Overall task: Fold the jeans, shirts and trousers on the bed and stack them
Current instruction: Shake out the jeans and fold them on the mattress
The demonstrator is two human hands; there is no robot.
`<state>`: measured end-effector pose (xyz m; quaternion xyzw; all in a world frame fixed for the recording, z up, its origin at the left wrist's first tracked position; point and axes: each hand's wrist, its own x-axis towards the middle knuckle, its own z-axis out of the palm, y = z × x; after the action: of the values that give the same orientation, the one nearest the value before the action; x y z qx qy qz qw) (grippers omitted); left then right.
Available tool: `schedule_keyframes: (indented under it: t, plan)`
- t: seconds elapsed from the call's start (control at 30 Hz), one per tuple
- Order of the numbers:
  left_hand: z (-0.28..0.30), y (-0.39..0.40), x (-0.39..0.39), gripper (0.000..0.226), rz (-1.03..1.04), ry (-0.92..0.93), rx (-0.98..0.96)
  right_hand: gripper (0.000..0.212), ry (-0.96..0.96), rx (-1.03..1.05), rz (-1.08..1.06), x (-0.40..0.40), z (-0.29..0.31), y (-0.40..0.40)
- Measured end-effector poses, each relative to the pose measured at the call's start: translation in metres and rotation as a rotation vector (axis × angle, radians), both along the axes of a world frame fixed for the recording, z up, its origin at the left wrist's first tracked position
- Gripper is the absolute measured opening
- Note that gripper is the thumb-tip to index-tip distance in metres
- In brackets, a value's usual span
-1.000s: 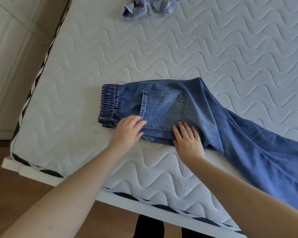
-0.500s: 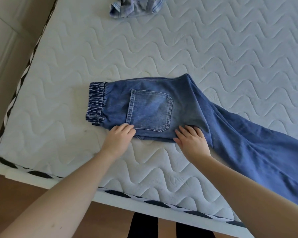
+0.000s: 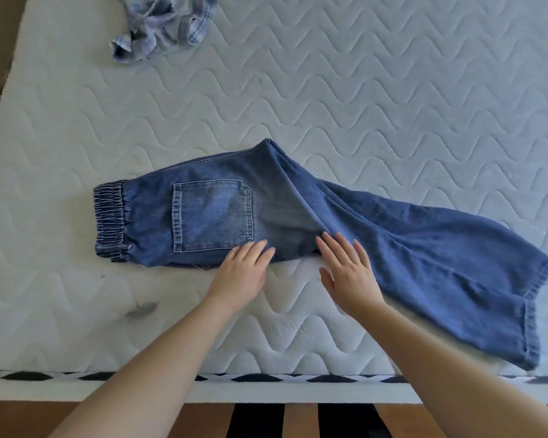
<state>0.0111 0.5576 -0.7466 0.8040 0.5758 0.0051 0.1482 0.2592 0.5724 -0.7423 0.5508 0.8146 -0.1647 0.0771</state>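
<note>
Blue jeans (image 3: 298, 222) lie folded lengthwise on the white quilted mattress (image 3: 361, 90), elastic waistband at the left, back pocket facing up, legs running to the right edge near the front. My left hand (image 3: 244, 273) rests flat with its fingertips on the jeans' near edge, just below the pocket. My right hand (image 3: 348, 270) lies flat and spread beside it, fingers on the denim where the legs begin. Neither hand grips the cloth. A crumpled light blue plaid shirt (image 3: 162, 26) lies at the far left of the mattress.
The mattress's front edge carries a black-and-white diamond band (image 3: 266, 378). Below it are a wooden floor (image 3: 29, 418) and dark striped shapes (image 3: 298, 422). A small grey smudge (image 3: 140, 308) marks the mattress at the near left.
Both hands have slid to the right along the jeans' near edge, away from the waistband. The view has shifted, so the full length of the legs and the hem show.
</note>
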Motion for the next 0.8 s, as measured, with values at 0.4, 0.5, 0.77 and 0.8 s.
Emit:
schedule_keyframes:
  t: [0.4, 0.5, 0.77, 0.8]
  plan:
    - [0.022, 0.045, 0.17, 0.05, -0.348, -0.054, 0.072, 0.064, -0.032, -0.102, -0.729, 0.2, -0.002, -0.026]
    - [0.017, 0.053, 0.203, 0.059, -0.424, 0.012, 0.006, 0.068, -0.02, -0.168, -0.948, 0.246, -0.006, -0.04]
    - [-0.019, 0.091, 0.284, 0.053, -0.398, 0.105, -0.066, 0.064, 0.216, -0.202, -1.41, 0.335, -0.021, -0.044]
    - [-0.023, 0.099, 0.292, 0.054, -0.381, 0.117, -0.065, 0.058, 0.285, -0.208, -1.456, 0.342, -0.024, -0.041]
